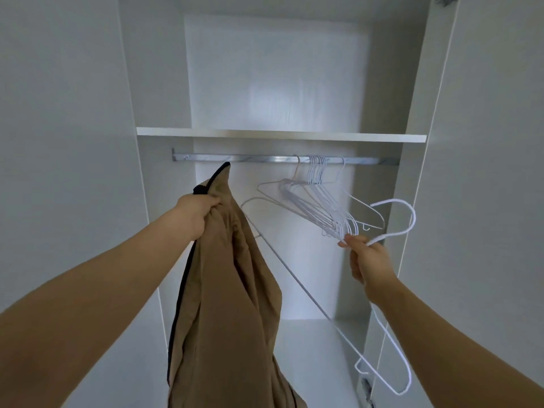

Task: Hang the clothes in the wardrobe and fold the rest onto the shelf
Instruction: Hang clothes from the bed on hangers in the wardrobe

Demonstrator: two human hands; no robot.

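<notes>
Both hands clamped: left hand [196,212] grips tan garment [226,290]; right hand [369,260] holds white hanger [394,225].

Soft, even, fairly bright light fills the white wardrobe [153,83], with a pale glare patch on its back panel [276,92] and glints along the rail [235,158]. Faint shadow lies under the shelf [206,132]. The hangers [318,201] look slightly smeared. Wide-angle distortion bows the side walls and stretches the forearms [88,290] near the lower corners.
</notes>
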